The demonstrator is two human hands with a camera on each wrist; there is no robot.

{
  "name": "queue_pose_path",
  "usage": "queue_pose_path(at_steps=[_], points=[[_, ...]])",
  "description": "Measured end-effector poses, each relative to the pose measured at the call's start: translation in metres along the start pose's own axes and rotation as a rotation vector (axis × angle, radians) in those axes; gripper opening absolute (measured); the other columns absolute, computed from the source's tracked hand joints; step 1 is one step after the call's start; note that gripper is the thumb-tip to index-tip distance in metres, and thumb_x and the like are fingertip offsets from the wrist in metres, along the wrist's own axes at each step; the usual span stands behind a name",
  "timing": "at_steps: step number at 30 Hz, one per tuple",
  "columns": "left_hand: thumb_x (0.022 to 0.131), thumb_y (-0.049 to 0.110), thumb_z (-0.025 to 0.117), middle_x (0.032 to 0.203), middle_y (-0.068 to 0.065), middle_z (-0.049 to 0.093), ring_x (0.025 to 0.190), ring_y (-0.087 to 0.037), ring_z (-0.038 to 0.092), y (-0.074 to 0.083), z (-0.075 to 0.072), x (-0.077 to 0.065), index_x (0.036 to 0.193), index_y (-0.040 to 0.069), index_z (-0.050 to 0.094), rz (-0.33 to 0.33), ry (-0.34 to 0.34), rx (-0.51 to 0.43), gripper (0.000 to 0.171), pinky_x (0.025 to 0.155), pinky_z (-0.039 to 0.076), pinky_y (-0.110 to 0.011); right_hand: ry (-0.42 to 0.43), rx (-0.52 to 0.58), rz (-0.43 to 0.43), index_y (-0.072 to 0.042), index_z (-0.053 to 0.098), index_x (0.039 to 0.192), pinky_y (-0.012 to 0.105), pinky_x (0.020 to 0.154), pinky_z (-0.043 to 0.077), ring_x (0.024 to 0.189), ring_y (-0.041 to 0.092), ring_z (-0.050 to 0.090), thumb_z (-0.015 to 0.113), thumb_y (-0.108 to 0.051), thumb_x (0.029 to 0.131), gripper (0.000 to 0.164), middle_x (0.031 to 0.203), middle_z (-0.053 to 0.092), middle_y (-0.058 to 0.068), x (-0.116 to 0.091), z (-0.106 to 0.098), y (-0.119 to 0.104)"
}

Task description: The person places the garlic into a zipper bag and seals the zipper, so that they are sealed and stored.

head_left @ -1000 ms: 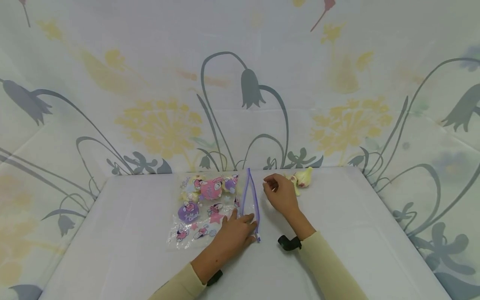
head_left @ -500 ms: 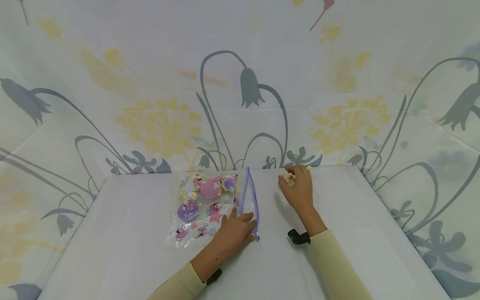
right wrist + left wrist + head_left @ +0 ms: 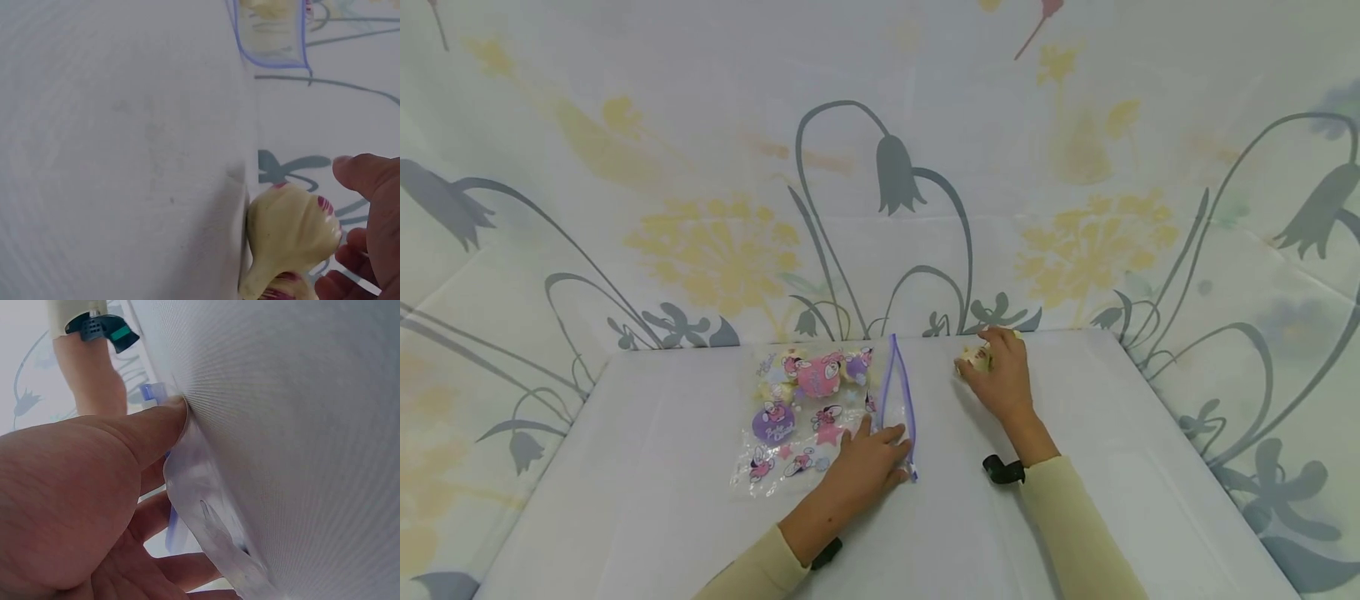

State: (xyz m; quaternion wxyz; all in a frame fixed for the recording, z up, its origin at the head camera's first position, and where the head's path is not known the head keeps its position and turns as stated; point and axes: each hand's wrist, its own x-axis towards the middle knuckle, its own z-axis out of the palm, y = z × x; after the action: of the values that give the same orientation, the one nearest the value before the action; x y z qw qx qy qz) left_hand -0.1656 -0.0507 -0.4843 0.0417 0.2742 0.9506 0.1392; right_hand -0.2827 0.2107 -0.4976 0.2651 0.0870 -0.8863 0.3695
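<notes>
A clear zip bag (image 3: pixel 850 400) with pink and purple cartoon prints lies flat, its purple zip edge (image 3: pixel 910 400) parted on the right. Pale yellow lumps show inside the far part of it. My left hand (image 3: pixel 867 467) rests on the bag beside the mouth with fingers spread; the left wrist view has the thumb (image 3: pixel 162 428) at the film's edge. By the far edge of the table, my right hand (image 3: pixel 1006 383) is around a garlic bulb (image 3: pixel 290 228), thumb apart from it and fingers close beside it. A second purple-streaked bulb (image 3: pixel 289 289) is partly hidden below.
A white cloth covers the table (image 3: pixel 655 467). Behind it rises a flower-printed curtain (image 3: pixel 880 267), close to the garlic. Each wrist carries a black camera, such as the right one (image 3: pixel 1002 469).
My right hand has moved right, from beside the bag's mouth to the garlic, and now covers much of it. The left hand and the bag stay in place.
</notes>
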Motion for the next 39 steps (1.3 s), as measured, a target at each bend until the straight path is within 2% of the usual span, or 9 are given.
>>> queue_pose_path(at_steps=[5, 14, 22, 32, 39], points=[[0.099, 0.034, 0.075, 0.154, -0.006, 0.06, 0.144, -0.058, 0.044, -0.0008, 0.0014, 0.0009, 0.141, 0.015, 0.07, -0.006, 0.0, 0.01, 0.046, 0.103, 0.044, -0.076, -0.066, -0.025, 0.008, 0.01, 0.067, 0.127, 0.058, 0.111, 0.041, 0.129, 0.048, 0.05, 0.093, -0.014, 0.078, 0.06, 0.136, 0.058, 0.028, -0.0011, 0.0019, 0.0045], [0.098, 0.036, 0.075, 0.154, -0.005, 0.06, 0.144, -0.056, 0.045, -0.0005, 0.0007, 0.0008, 0.141, 0.017, 0.071, -0.014, -0.008, 0.015, 0.047, 0.103, 0.046, -0.075, -0.113, 0.0, -0.052, 0.009, 0.068, 0.121, 0.056, 0.1, 0.046, 0.119, 0.045, 0.053, 0.093, -0.01, 0.077, 0.054, 0.129, 0.059, 0.026, -0.0034, 0.0032, 0.0047], [0.099, 0.036, 0.075, 0.155, -0.004, 0.059, 0.145, -0.055, 0.044, -0.0018, 0.0026, 0.0012, 0.142, 0.018, 0.07, -0.014, -0.012, 0.012, 0.047, 0.104, 0.045, -0.075, -0.165, -0.009, -0.083, 0.008, 0.066, 0.124, 0.055, 0.105, 0.046, 0.12, 0.043, 0.055, 0.093, -0.004, 0.077, 0.056, 0.127, 0.059, 0.025, -0.0048, 0.0059, 0.0021], [0.099, 0.036, 0.074, 0.155, -0.004, 0.059, 0.145, -0.055, 0.044, -0.0011, 0.0026, 0.0011, 0.142, 0.018, 0.07, -0.016, -0.012, 0.012, 0.047, 0.105, 0.045, -0.075, -0.237, -0.011, -0.032, 0.005, 0.062, 0.133, 0.053, 0.103, 0.049, 0.12, 0.038, 0.059, 0.09, -0.004, 0.082, 0.059, 0.132, 0.059, 0.021, -0.008, 0.0082, 0.0023], [0.098, 0.037, 0.075, 0.154, -0.004, 0.06, 0.144, -0.055, 0.046, -0.0016, 0.0033, 0.0015, 0.141, 0.018, 0.071, -0.016, -0.002, 0.025, 0.047, 0.103, 0.046, -0.075, -0.249, -0.002, -0.03, 0.005, 0.061, 0.135, 0.052, 0.104, 0.049, 0.118, 0.037, 0.059, 0.09, -0.004, 0.082, 0.061, 0.131, 0.059, 0.022, -0.0079, 0.009, 0.0008]])
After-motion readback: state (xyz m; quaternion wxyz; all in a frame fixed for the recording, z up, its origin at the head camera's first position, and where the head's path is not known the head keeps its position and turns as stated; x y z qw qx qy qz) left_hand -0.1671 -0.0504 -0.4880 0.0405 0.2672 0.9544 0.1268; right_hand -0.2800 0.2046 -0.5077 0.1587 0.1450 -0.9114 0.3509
